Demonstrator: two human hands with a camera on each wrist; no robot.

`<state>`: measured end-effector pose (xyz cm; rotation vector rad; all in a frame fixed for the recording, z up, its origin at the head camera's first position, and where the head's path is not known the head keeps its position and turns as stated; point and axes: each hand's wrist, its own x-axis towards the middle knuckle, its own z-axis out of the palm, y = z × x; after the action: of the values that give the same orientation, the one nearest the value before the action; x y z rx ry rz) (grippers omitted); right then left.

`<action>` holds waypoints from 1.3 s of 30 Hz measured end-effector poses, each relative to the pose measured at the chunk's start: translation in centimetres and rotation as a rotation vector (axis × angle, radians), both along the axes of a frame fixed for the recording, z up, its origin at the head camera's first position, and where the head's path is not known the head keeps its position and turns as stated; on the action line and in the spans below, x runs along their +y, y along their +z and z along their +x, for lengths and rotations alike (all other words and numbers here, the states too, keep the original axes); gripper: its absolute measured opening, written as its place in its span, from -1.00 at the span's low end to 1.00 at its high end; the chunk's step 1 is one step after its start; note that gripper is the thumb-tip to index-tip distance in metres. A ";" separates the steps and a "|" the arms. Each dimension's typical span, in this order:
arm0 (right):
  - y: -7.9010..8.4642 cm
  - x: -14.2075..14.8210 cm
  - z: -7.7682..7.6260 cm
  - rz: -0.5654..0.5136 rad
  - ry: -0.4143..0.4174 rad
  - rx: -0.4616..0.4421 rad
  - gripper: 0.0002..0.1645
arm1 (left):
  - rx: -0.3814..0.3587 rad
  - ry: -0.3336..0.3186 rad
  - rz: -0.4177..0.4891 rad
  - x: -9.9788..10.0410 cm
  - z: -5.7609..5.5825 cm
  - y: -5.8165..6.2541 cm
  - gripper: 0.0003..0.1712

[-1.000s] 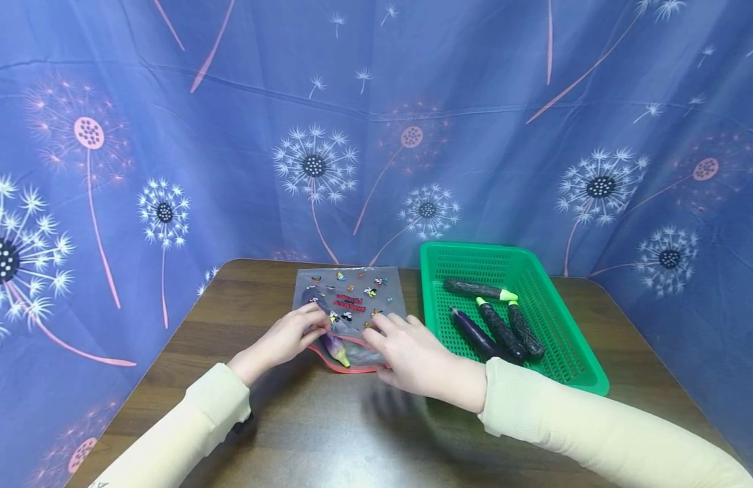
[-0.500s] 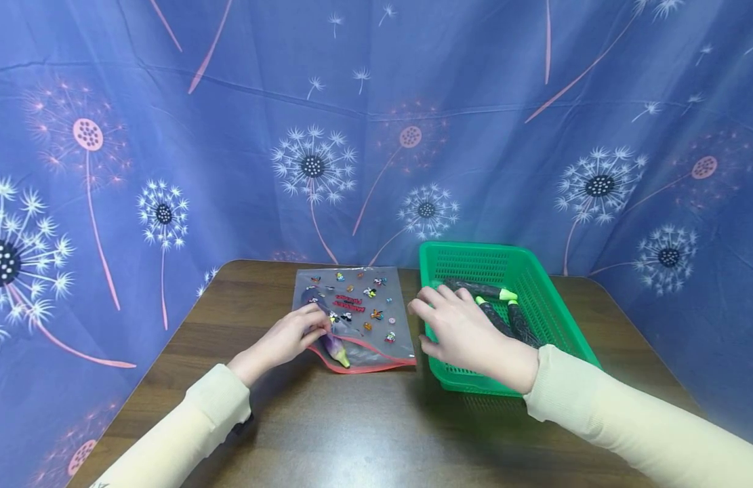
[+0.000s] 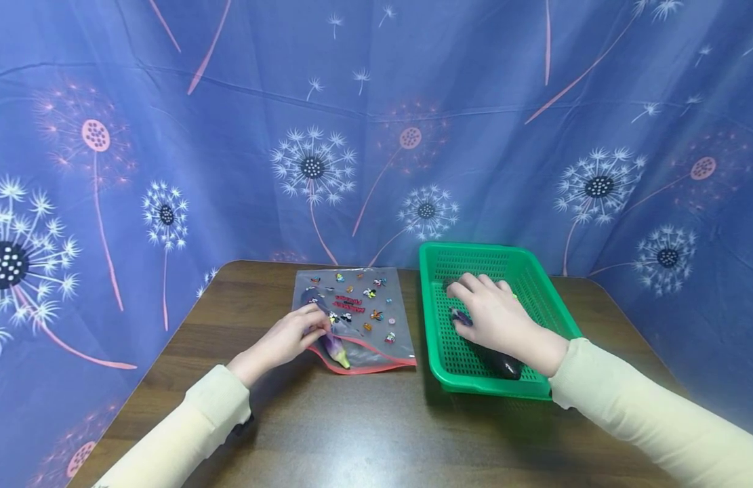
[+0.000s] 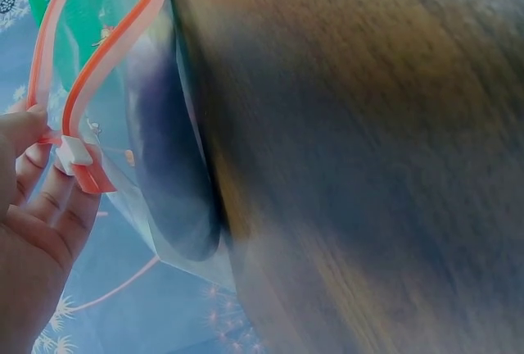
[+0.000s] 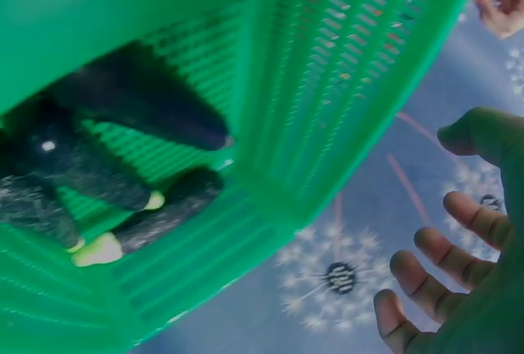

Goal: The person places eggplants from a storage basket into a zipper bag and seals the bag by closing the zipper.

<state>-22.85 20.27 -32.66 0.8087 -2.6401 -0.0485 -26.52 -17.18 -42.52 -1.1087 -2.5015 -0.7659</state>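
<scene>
My left hand [image 3: 293, 333] pinches the red zip edge of a clear, cartoon-printed zip bag [image 3: 382, 288] at its left corner. In the left wrist view, a white slider [image 4: 74, 152] sits by those fingers, and the bag's mouth gapes. Inside lies a purple eggplant [image 3: 335, 350], its pale green stem end toward the opening. My right hand [image 3: 498, 322] is over the green basket [image 3: 433, 332], fingers loosely bent above another eggplant [image 3: 505, 366], partly covering it; contact is unclear. In the right wrist view the right hand's fingers [image 5: 438, 247] are spread, holding nothing.
Several dark, mottled long vegetables with light green ends, such as one [image 5: 176, 206], share the basket. Everything stands on a brown wooden table [image 3: 352, 427]. A blue dandelion-print cloth [image 3: 242, 156] hangs behind and along both sides.
My right hand has left the bag's right side and moved right, into the basket over the eggplant. My left hand keeps its pinch on the bag's corner.
</scene>
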 end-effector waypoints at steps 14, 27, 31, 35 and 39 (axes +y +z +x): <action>-2.1 3.1 -1.7 0.025 -0.026 -0.206 -0.38 | 0.010 0.012 0.000 -0.2 -0.1 -0.2 -0.86; -4.9 4.9 -2.0 0.027 -0.020 -0.462 -0.35 | 0.003 0.014 0.006 -0.4 -0.1 -0.3 -0.87; -5.6 5.1 -1.8 0.047 -0.027 -0.487 -0.33 | -0.002 0.011 0.005 -0.4 -0.1 -0.2 -0.87; -6.0 5.4 -1.6 0.061 -0.039 -0.497 -0.30 | -0.005 0.009 0.004 -0.5 -0.1 -0.3 -0.88; -6.4 5.6 -1.4 0.049 -0.067 -0.515 -0.29 | -0.013 0.010 0.008 -0.5 -0.2 -0.4 -0.88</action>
<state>-24.28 25.91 -39.03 0.8375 -3.1594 0.0893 -26.67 -17.72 -42.93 -1.0908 -2.5113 -0.7821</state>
